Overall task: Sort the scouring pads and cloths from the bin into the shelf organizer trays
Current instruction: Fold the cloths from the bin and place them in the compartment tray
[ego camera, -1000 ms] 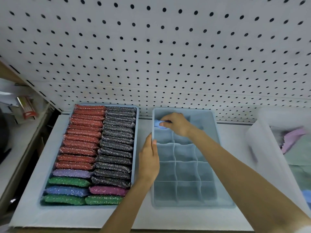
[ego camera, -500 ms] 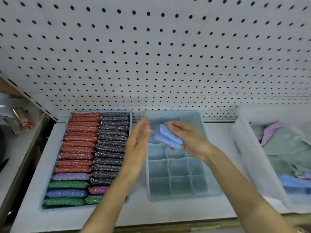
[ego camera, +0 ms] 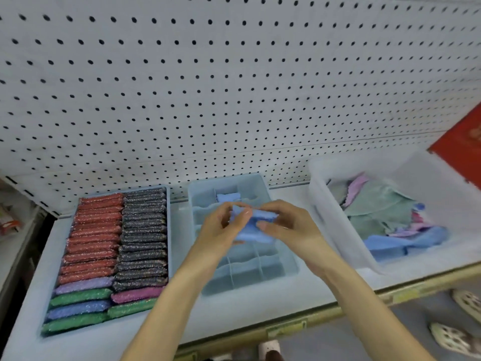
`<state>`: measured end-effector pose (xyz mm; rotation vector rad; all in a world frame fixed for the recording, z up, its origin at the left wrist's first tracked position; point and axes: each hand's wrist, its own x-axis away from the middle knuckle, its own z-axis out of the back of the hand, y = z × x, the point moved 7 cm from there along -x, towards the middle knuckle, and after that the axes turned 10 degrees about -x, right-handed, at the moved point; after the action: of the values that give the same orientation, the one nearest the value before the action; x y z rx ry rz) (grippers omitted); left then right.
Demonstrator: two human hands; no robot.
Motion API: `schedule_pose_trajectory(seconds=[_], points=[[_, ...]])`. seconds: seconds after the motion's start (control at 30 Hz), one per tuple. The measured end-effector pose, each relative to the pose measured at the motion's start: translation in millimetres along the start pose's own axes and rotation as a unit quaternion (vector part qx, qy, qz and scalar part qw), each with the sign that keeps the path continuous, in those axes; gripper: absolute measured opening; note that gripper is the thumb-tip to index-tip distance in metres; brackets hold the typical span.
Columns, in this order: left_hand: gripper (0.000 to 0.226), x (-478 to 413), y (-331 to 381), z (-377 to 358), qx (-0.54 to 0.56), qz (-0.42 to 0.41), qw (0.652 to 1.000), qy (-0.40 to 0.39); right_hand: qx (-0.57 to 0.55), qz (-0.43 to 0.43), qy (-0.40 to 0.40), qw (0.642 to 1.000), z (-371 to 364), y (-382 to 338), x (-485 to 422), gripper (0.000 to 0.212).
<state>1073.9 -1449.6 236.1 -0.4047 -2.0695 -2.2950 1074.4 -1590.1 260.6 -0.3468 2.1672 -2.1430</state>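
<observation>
I have both hands on one small blue cloth (ego camera: pixel 256 227). My left hand (ego camera: pixel 223 227) pinches its near-left end between thumb and fingertips. My right hand (ego camera: pixel 289 225) curls round the other end, thumb on top. The cloth is bunched between them and looks half folded, held in the air and touching nothing else.

Directly below the grip is the divided organizer tray (ego camera: pixel 273 268), its near compartments bare. Just beyond my fingers, in a back-row compartment, a folded blue cloth (ego camera: pixel 228 198) already sits. To the left of the grip, apart from the divided tray, is a second tray (ego camera: pixel 169 230) packed with two rows of glittery scouring pads (ego camera: pixel 117 243): red and black, with purple, green, blue and pink at the near end. To the right of the grip is the clear plastic bin (ego camera: pixel 335 230), which holds loose green, pink and blue cloths (ego camera: pixel 377 207).

I judge the step to be folding this cloth small enough for one cell. The pads look sorted, so the cloths are what remains. Next I would tighten the fold, lower it into a free compartment beside the filled one, press it down so it does not spring open, then reach right to the bin.
</observation>
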Motion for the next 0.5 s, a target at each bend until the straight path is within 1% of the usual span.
schedule_pose_trajectory(seconds=[0.03,0.07,0.13,0.2,0.27,0.37,0.43,0.47,0.5], points=[[0.029,1,3,-8,-0.005,-0.006,1.0,-0.007,-0.03,-0.007,0.036,0.999,9,0,3,0.01],[0.025,1,5,-15,-0.007,-0.006,1.0,-0.008,-0.057,-0.014,0.073,0.996,19,3,6,0.014],[0.028,1,6,-27,-0.001,0.005,1.0,0.0,-0.107,-0.035,0.115,0.987,38,7,13,0.018],[0.026,-1,8,-39,0.011,0.011,1.0,0.017,-0.17,-0.058,0.117,0.977,52,11,17,0.016],[0.027,-3,15,-53,0.011,0.01,0.999,0.046,-0.233,-0.076,0.102,0.964,66,12,18,0.018],[0.021,-5,30,-81,-0.018,-0.036,0.994,0.1,-0.292,-0.085,0.085,0.949,93,8,18,0.019],[0.008,-9,37,-105,-0.012,-0.046,0.992,0.12,-0.3,-0.081,0.087,0.946,117,7,17,0.019],[0.002,-12,38,-119,-0.004,-0.03,0.992,0.118,-0.295,-0.078,0.091,0.948,131,8,17,0.018],[0.008,-16,38,-133,0.004,-0.005,0.994,0.107,-0.291,-0.076,0.095,0.949,144,8,17,0.017]])
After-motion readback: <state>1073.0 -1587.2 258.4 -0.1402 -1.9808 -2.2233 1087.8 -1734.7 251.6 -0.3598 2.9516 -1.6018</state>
